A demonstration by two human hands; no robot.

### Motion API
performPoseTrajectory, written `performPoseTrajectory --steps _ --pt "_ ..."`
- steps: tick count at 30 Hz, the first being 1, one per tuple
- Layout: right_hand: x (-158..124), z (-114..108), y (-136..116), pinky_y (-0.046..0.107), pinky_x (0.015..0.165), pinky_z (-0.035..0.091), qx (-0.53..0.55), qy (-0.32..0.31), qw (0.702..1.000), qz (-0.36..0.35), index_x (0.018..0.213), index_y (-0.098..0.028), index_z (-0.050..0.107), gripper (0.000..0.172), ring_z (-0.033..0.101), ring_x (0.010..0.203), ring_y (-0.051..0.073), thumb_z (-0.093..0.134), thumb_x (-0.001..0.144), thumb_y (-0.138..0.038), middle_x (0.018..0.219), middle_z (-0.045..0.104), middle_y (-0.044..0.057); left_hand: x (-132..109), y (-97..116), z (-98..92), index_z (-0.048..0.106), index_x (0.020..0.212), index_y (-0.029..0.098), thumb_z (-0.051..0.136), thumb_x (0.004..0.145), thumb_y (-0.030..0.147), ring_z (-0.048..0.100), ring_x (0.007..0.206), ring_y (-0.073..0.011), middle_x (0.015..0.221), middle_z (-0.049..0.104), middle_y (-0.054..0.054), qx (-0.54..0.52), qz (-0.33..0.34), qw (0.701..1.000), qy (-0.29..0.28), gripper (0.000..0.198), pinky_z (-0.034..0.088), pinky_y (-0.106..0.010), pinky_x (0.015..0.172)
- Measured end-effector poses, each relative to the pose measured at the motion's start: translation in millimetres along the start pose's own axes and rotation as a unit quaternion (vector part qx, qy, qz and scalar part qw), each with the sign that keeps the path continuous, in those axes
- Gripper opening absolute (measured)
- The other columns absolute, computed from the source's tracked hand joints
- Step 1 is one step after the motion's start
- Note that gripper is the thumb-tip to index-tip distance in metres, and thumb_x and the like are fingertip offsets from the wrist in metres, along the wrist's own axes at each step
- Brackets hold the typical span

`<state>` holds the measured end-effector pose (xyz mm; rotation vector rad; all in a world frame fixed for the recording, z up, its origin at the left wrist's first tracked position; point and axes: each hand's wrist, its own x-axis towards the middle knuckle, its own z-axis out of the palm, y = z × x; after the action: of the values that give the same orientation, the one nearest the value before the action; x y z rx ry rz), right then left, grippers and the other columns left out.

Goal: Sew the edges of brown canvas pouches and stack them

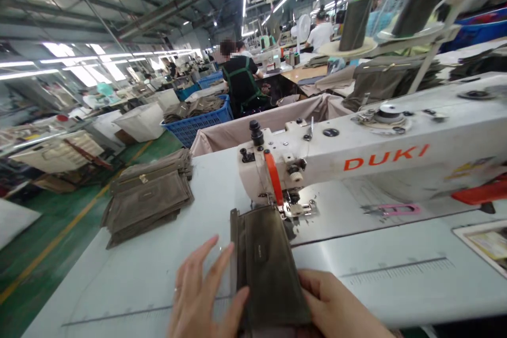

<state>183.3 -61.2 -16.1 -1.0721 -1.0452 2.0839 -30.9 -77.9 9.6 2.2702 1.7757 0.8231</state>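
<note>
Pouch: a dark olive fabric pouch (269,269) lies on the sewing table (79,296), its far end just under the presser foot (295,210) of the white DUKI sewing machine (317,163).
Left hand: the left hand (206,290) sits beside the pouch's left edge, fingers spread and unclenched, the thumb pressing on that edge.
Right hand: the right hand (336,306) is at the near right corner, fingers curled over the edge, gripping the pouch.
Room: bare tabletop runs left of the left hand, and a printed ruler scale (396,272) marks the table right of the pouch.
Left of the work: a stack of similar pouches (146,200) sits well apart from the hands, near the table's left edge.
Far: a co-worker (240,76) in black stands beyond a blue plastic crate (194,124).
</note>
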Motion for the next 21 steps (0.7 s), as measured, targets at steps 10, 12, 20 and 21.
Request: performPoseTrajectory --steps 10,12,20,21 --pt "-53 -36 33 0.027 0.063 0.048 -0.571 0.098 0.760 -0.296 0.088 -0.022 0.063 0.018 0.060 0.072 0.018 0.049 0.091 -0.012 0.081 0.064 0.002 -11 44 42.9 0.066 0.101 0.016 0.038 0.099 0.014 0.067 0.080 -0.0193 0.091 0.072 -0.006 -0.012 0.236 0.971 -0.046 0.028 0.059 -0.031 0.074" --pt "-51 -38 32 0.028 0.062 0.048 -0.612 0.105 0.693 -0.366 0.093 -0.021 0.064 0.020 0.057 0.070 0.019 0.046 0.093 -0.012 0.082 0.062 0.004 -11 45 42.3 0.064 0.101 0.015 0.042 0.096 0.011 0.065 0.079 -0.0194 0.089 0.070 -0.006 -0.037 0.209 0.976 -0.049 0.023 0.058 -0.031 0.072" --pt "-43 -37 31 0.028 0.058 0.048 -0.624 0.081 0.635 -0.448 0.090 -0.017 0.064 0.021 0.055 0.062 0.017 0.045 0.093 -0.008 0.071 0.061 0.003 -17 44 47.3 0.068 0.097 0.018 0.045 0.095 0.013 0.065 0.075 -0.0175 0.085 0.071 -0.004 -0.033 0.239 0.970 -0.004 0.024 0.056 -0.028 0.071" --pt "-43 -38 31 0.028 0.059 0.049 -0.622 0.077 0.638 -0.447 0.090 -0.017 0.065 0.021 0.056 0.064 0.017 0.045 0.094 -0.009 0.072 0.062 0.003 -18 43 49.4 0.068 0.096 0.018 0.047 0.095 0.014 0.065 0.074 -0.0179 0.085 0.072 -0.004 -0.019 0.244 0.970 -0.001 0.022 0.057 -0.029 0.070"
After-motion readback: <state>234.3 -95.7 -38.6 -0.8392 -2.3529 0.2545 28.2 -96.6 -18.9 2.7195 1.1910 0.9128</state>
